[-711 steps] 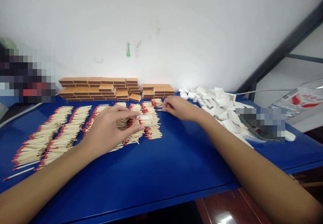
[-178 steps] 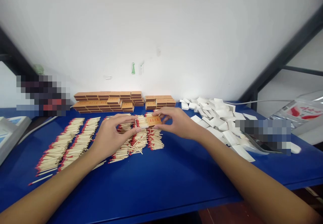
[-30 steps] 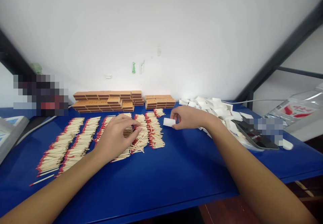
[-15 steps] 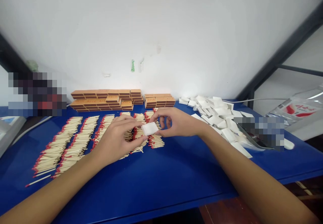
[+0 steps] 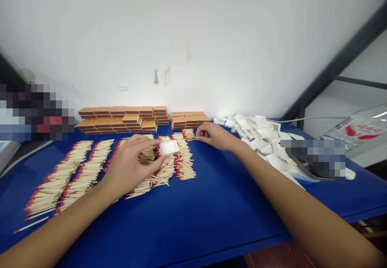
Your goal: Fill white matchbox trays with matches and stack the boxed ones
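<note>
My left hand (image 5: 130, 164) pinches a small white matchbox tray (image 5: 169, 147) between thumb and fingers, a little above the rows of red-tipped matches (image 5: 169, 159) on the blue table (image 5: 193, 211). My right hand (image 5: 211, 136) reaches to the far end of the match rows, with curled fingertips down on a small bunch of matches (image 5: 189, 134). Whether it grips them is hard to see. A pile of empty white trays (image 5: 260, 133) lies just right of that hand.
Orange matchbox sleeves (image 5: 121, 119) are stacked along the white wall, a second stack (image 5: 189, 119) beside them. More match rows (image 5: 69, 171) spread to the left. A blurred dark object (image 5: 311, 155) and a plastic bag (image 5: 359, 129) sit at the right.
The white tray passed from my right hand to my left. My right hand then moved away to the far end of the match rows.
</note>
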The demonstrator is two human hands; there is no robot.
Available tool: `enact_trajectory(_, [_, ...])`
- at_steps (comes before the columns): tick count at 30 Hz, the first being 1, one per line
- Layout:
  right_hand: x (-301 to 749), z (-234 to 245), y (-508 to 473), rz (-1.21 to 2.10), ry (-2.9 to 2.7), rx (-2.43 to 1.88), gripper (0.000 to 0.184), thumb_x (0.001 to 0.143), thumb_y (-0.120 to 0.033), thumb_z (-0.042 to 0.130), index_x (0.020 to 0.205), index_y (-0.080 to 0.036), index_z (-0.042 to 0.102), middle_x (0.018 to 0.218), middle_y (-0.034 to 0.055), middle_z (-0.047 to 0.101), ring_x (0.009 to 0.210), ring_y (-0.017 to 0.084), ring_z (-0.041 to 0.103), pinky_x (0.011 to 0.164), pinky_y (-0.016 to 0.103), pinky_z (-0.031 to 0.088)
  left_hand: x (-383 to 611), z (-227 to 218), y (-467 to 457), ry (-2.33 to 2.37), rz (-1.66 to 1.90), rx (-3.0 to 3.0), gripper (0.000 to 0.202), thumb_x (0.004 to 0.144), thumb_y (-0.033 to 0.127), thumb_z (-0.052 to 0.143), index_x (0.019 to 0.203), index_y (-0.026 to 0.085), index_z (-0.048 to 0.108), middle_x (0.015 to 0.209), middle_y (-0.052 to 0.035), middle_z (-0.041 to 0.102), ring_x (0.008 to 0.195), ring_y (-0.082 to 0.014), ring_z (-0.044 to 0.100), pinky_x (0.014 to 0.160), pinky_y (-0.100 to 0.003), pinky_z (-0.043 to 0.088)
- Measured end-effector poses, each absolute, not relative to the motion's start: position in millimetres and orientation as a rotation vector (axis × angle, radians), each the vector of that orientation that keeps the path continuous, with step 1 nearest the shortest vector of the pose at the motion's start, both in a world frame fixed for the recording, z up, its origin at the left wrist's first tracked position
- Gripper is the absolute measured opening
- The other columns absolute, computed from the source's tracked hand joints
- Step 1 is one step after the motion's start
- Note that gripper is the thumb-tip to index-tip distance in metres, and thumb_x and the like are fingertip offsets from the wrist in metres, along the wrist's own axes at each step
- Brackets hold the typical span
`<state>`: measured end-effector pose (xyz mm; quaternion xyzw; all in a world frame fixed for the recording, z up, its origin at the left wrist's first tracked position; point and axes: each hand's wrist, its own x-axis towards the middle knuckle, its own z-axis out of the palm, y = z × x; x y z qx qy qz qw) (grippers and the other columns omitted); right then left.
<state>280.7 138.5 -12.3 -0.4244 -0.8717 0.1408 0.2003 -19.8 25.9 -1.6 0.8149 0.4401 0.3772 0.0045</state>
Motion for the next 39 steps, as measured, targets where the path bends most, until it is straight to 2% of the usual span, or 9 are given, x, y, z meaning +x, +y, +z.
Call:
enact_trajectory(4, [280.4, -7.3, 133.0, 0.399, -2.502, -1.177, 0.006, 0.091, -0.019, 0.063, 0.085, -0.018, 0.064, 0.083, 0.0047, 0.067, 0.071, 0.016, 0.058, 0.064, 0.028, 0.041, -21.7, -4.4, 28.5, 1.400, 1.191, 2.556, 0.033, 0.088, 0.042, 0.073, 0.114, 0.022, 0.074, 0.110, -0.0064, 0.075, 0.104, -0.0245, 0.066, 0.091, -0.039, 0.053])
enact_trajectory(12, [285.8, 4.5, 126.6, 0.352, -2.574, -1.188, 0.005, 0.086, -0.014, 0.064, 0.082, -0.018, 0.066, 0.081, 0.0042, 0.069, 0.070, 0.015, 0.058, 0.064, 0.028, 0.041, -23.1, -3.3, 29.6, 1.409, 1.201, 2.588, 0.032, 0.088, 0.040, 0.073, 0.114, 0.022, 0.073, 0.111, -0.0058, 0.075, 0.101, -0.0240, 0.068, 0.089, -0.037, 0.053])
enact_trajectory(17, [286.7, 3.2, 125.5, 0.413, -2.602, -1.188, 0.005, 0.084, -0.018, 0.066, 0.080, -0.019, 0.068, 0.078, 0.0025, 0.069, 0.067, 0.014, 0.058, 0.060, 0.027, 0.041, -23.0, -2.7, 28.7, 1.409, 1.185, 2.595, 0.031, 0.089, 0.042, 0.072, 0.114, 0.024, 0.073, 0.109, -0.0042, 0.075, 0.100, -0.0233, 0.068, 0.089, -0.037, 0.053])
enact_trajectory(22, [282.2, 6.2, 120.2, 0.429, -2.579, -1.210, 0.004, 0.082, -0.021, 0.069, 0.085, -0.019, 0.069, 0.080, 0.0027, 0.070, 0.068, 0.014, 0.059, 0.060, 0.027, 0.040, -24.1, -3.9, 28.7, 1.427, 1.179, 2.583, 0.032, 0.089, 0.044, 0.072, 0.114, 0.024, 0.074, 0.111, -0.0049, 0.075, 0.101, -0.0242, 0.068, 0.088, -0.038, 0.053])
enact_trajectory(26, [279.2, 5.7, 117.9, 0.553, -2.581, -1.277, 0.005, 0.085, -0.017, 0.064, 0.083, -0.018, 0.068, 0.078, 0.0034, 0.071, 0.066, 0.015, 0.059, 0.060, 0.027, 0.041, -24.0, -5.1, 30.2, 1.425, 1.160, 2.601, 0.035, 0.088, 0.045, 0.073, 0.116, 0.024, 0.073, 0.112, -0.0054, 0.075, 0.102, -0.0250, 0.068, 0.088, -0.039, 0.053])
enact_trajectory(30, [278.1, 5.8, 116.4, 0.543, -2.608, -1.300, 0.008, 0.086, -0.015, 0.064, 0.079, -0.019, 0.066, 0.077, 0.0040, 0.070, 0.067, 0.016, 0.057, 0.061, 0.029, 0.038, -23.6, -5.1, 30.7, 1.401, 1.155, 2.617, 0.033, 0.089, 0.043, 0.073, 0.115, 0.023, 0.073, 0.113, -0.0052, 0.075, 0.103, -0.0242, 0.068, 0.090, -0.038, 0.053])
enact_trajectory(36, [261.6, 19.6, 96.3, 0.523, -2.433, -1.100, 0.013, 0.098, -0.029, 0.056, 0.091, -0.019, 0.060, 0.086, 0.0042, 0.067, 0.072, 0.015, 0.056, 0.065, 0.029, 0.041, -22.6, -6.3, 29.5, 1.410, 1.148, 2.601, 0.032, 0.088, 0.041, 0.073, 0.115, 0.023, 0.073, 0.113, -0.0058, 0.075, 0.104, -0.0252, 0.067, 0.092, -0.040, 0.053])
enact_trajectory(39, [246.0, 22.4, 80.4, 0.501, -2.360, -0.967, 0.013, 0.101, -0.031, 0.054, 0.096, -0.020, 0.059, 0.095, 0.0051, 0.066, 0.078, 0.015, 0.056, 0.068, 0.028, 0.042, -21.2, -6.3, 28.2, 1.374, 1.133, 2.579, 0.033, 0.088, 0.039, 0.073, 0.116, 0.024, 0.073, 0.111, -0.0057, 0.074, 0.104, -0.0247, 0.067, 0.091, -0.039, 0.053])
